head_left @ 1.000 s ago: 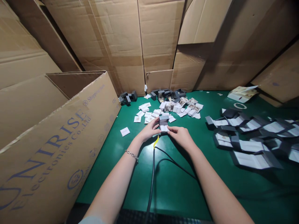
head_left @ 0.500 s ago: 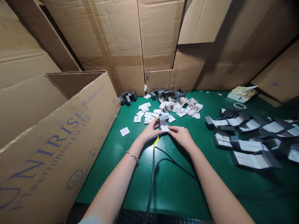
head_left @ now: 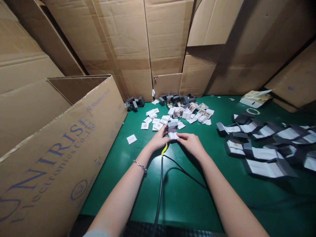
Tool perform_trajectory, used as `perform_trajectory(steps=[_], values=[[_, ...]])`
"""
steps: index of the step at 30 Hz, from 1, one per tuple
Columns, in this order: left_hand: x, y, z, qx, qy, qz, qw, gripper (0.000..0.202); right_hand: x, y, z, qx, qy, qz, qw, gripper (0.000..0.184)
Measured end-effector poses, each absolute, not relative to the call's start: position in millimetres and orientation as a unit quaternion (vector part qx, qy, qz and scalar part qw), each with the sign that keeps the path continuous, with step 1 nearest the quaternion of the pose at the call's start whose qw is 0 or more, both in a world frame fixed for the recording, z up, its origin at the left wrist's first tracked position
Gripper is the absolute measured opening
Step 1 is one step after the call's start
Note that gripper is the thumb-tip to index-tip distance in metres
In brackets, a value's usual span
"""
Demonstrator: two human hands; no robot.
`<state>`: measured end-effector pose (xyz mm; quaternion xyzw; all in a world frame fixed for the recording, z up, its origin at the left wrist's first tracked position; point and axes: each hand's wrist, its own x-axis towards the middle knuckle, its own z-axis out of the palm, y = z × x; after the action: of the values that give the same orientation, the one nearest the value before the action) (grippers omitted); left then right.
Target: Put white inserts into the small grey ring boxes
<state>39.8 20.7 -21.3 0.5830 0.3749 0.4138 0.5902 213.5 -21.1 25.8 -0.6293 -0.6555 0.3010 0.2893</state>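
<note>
Between my hands is a small grey jewellery box [head_left: 173, 131], its lid raised and its white lining showing. My left hand [head_left: 159, 138] closes round its left side, thumb near the front. At the front right corner, my right hand [head_left: 189, 141] pinches the box with thumb and fingers. Just beyond the box lie several white padded inserts [head_left: 163, 120] and a heap of white and beige pieces [head_left: 191, 113]. A single white card [head_left: 131, 139] lies to the left of my left hand. Both thumbs partly cover the box's lower edge.
A large printed carton [head_left: 81, 141] stands at the left of the green table [head_left: 185, 204]. Black cables [head_left: 160, 187] with a yellow tag run below my hands. Open dark boxes [head_left: 265, 168] fill the right side; more dark boxes [head_left: 176, 98] lie at the back, before cardboard walls.
Almost nothing differs. Both hands keep their hold on the jewellery box, and the whole view has shifted very slightly.
</note>
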Motion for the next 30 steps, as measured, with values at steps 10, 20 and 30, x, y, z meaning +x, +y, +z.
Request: perform_trajectory(steps=[10, 20, 30], values=[[54, 8, 0, 0.576, 0.445, 0.415, 0.546, 0.079, 213, -22, 23, -0.626, -0.652, 0.298, 0.306, 0.028], [57, 4, 4, 0.601, 0.491, 0.423, 0.468, 0.064, 192, -29, 19, -0.613, -0.704, 0.166, 0.317, 0.027], [57, 2, 4, 0.607, 0.503, 0.418, 0.452, 0.035, 196, -26, 16, -0.61, -0.721, 0.106, 0.311, 0.016]])
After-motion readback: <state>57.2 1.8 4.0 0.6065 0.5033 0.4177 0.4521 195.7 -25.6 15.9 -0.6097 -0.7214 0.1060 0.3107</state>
